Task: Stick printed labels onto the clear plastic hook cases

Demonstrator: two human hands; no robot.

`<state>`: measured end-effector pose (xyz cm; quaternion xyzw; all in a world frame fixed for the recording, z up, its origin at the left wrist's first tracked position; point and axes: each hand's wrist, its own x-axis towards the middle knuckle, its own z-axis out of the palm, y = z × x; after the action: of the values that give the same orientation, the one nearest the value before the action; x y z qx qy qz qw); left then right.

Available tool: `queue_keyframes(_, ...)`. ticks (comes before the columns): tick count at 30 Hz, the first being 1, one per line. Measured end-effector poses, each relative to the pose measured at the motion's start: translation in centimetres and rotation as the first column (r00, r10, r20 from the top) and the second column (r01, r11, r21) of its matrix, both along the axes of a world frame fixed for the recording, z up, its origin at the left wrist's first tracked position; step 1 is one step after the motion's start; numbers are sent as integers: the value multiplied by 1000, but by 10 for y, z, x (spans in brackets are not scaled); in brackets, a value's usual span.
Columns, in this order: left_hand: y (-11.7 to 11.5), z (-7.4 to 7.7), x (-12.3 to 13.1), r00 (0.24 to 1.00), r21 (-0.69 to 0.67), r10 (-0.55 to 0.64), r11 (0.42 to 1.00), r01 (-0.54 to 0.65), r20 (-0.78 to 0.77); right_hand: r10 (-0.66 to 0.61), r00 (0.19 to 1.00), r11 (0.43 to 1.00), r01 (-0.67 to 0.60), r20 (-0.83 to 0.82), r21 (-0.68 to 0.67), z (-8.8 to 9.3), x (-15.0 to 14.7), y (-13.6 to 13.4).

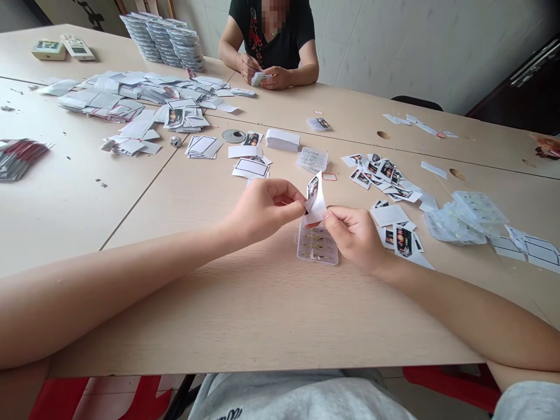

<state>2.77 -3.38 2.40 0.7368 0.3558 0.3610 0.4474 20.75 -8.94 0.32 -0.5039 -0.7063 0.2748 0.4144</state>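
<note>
My left hand [269, 205] pinches the left edge of a small white sticker sheet [317, 204] with a dark printed picture. My right hand [356, 234] grips its lower right corner between thumb and forefinger. The sheet stands upright and curls between the two hands. Just below them, a transparent plastic case [318, 252] with small yellowish pieces in compartments lies on the table; its far end is partly hidden by my fingers and the sheet. Beyond my hands lies another transparent case [312, 159]. Loose printed stickers [403, 240] are scattered beside my right hand.
Transparent cases [466, 217] are piled at right, near more stickers [385, 175]. White cards [283, 139] are stacked ahead. A large heap of white packets [126, 96] covers the far left, before tall stacks [161, 41]. Across the table [262, 315], a person [271, 46] handles a small item.
</note>
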Motion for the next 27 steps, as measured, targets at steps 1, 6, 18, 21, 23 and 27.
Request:
queue_keyframes(1, 2, 0, 0, 1000, -19, 4, 1000, -4, 2, 0, 1000, 1000, 0, -17, -12, 0, 0, 0)
queue_keyframes(6, 12, -3, -3, 999, -117, -29, 993, 34, 41, -15, 999, 999, 13, -44, -47, -2, 3, 3)
queue_keyframes(18, 30, -12, -7, 960, -396, -103, 896, 203, 259, -29, 993, 996, 19, -116, -83, -4, 5, 8)
queue_keyframes(21, 32, -14, -8, 952, -422, -126, 874, 240, 279, -28, 992, 996, 18, -119, -84, -4, 5, 8)
queue_keyframes(23, 33, -14, -9, 943, -427, -158, 861, 277, 292, -31, 992, 996, 20, -123, -90, -4, 5, 8)
queue_keyframes(27, 35, -16, -10, 936, -430, -206, 845, 317, 284, -33, 992, 995, 22, -120, -95, -3, 5, 8)
